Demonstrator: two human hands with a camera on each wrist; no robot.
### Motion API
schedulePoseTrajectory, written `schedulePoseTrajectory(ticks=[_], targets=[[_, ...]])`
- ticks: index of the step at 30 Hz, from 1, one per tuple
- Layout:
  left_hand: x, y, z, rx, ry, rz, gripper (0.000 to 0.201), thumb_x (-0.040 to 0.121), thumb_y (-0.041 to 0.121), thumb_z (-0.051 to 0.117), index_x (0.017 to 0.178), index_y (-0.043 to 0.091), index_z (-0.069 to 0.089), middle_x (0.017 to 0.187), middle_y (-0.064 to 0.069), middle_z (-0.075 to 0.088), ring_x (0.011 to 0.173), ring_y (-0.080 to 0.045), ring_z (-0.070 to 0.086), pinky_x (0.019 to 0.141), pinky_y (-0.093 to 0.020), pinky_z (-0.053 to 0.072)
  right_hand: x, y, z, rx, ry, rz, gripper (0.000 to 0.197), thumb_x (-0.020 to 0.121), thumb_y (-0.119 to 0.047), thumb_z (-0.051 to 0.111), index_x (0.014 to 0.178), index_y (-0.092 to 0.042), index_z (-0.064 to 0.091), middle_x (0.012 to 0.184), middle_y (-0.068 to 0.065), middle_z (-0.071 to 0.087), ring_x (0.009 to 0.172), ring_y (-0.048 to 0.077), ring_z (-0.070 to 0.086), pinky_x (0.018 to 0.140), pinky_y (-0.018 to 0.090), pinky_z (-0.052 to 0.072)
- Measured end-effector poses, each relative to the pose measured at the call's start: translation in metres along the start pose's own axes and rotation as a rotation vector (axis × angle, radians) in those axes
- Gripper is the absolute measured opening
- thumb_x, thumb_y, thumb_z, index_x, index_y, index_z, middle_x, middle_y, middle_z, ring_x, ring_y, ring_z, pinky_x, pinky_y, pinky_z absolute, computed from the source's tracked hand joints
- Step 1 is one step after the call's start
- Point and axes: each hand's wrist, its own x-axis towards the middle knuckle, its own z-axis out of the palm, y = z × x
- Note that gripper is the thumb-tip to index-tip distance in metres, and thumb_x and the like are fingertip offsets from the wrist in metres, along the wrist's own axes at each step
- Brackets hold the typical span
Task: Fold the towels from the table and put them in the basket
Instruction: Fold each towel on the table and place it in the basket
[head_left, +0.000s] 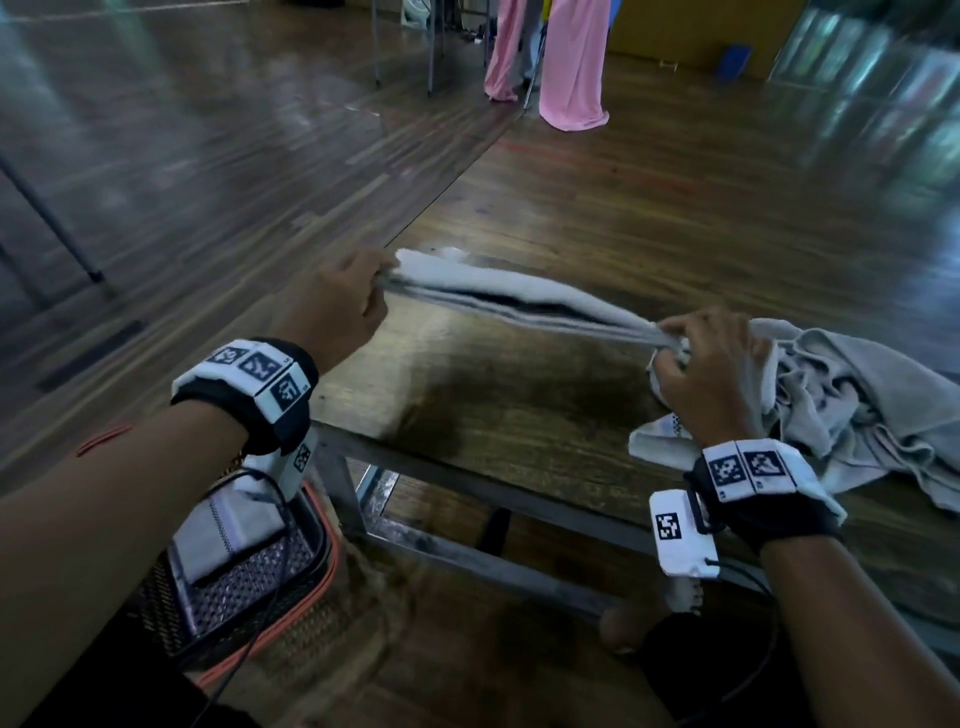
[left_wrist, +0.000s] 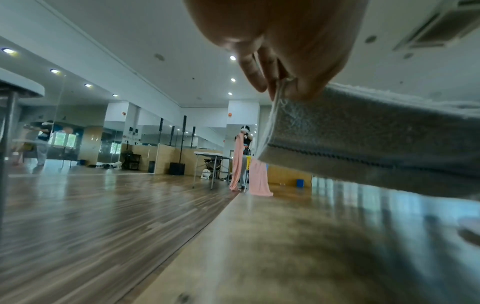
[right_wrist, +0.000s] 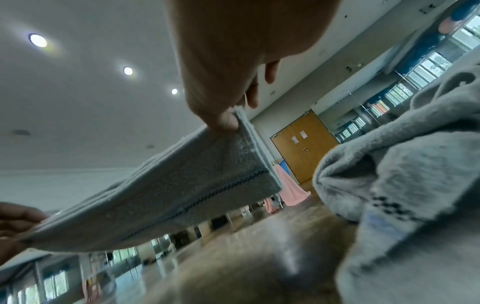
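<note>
A pale grey towel (head_left: 524, 299), doubled lengthwise, is stretched taut just above the wooden table (head_left: 519, 415). My left hand (head_left: 337, 306) pinches its left end, and my right hand (head_left: 701, 358) pinches its right end. The left wrist view shows fingers clamping the towel (left_wrist: 363, 139) edge, its dark stitched stripe below. From the right wrist, a thumb presses the towel (right_wrist: 168, 201) corner. A crumpled heap of grey towels (head_left: 841, 410) lies on the table at the right, beside my right hand. The dark mesh basket (head_left: 249, 587) with an orange rim stands on the floor at lower left, a folded towel (head_left: 228, 525) inside.
The table's metal frame and leg (head_left: 343, 488) stand beside the basket. Pink cloth (head_left: 571, 62) hangs at the far end of the room, where another person (left_wrist: 245, 144) holds it up. Mirrored walls and another table (left_wrist: 210, 156) lie beyond the wooden floor.
</note>
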Motion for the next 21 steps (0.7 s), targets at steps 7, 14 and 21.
schedulePoseTrajectory(ticks=[7, 14, 21], targets=[[-0.067, 0.003, 0.023, 0.163, -0.876, -0.073, 0.038, 0.087, 0.017, 0.049, 0.125, 0.022, 0.052, 0.127, 0.002, 0.050, 0.103, -0.019, 0.054, 0.084, -0.031, 0.044, -0.046, 0.017, 0.025, -0.195, -0.795, -0.106, 0.028, 0.085, -0.029, 0.057, 0.113, -0.029, 0.059, 0.118, -0.002, 0.052, 0.123, 0.020, 0.038, 0.101, 0.040, 0.028], [-0.064, 0.001, 0.012, -0.069, -0.738, -0.151, 0.019, 0.092, 0.018, 0.052, 0.106, 0.015, 0.066, 0.108, -0.001, 0.062, 0.098, -0.017, 0.055, 0.080, -0.022, 0.036, -0.049, 0.011, 0.022, -0.147, -0.607, -0.153, 0.017, 0.089, -0.022, 0.055, 0.099, -0.028, 0.067, 0.106, -0.005, 0.061, 0.113, 0.018, 0.046, 0.094, 0.038, 0.026], [-0.056, 0.003, 0.016, -0.002, -0.627, -0.145, 0.016, 0.093, 0.017, 0.050, 0.100, 0.014, 0.065, 0.102, -0.001, 0.062, 0.084, -0.012, 0.050, 0.072, -0.022, 0.033, -0.045, 0.019, 0.016, 0.010, -0.508, -0.072, 0.016, 0.085, -0.009, 0.059, 0.087, -0.019, 0.071, 0.095, 0.000, 0.066, 0.101, 0.022, 0.054, 0.091, 0.042, 0.034]])
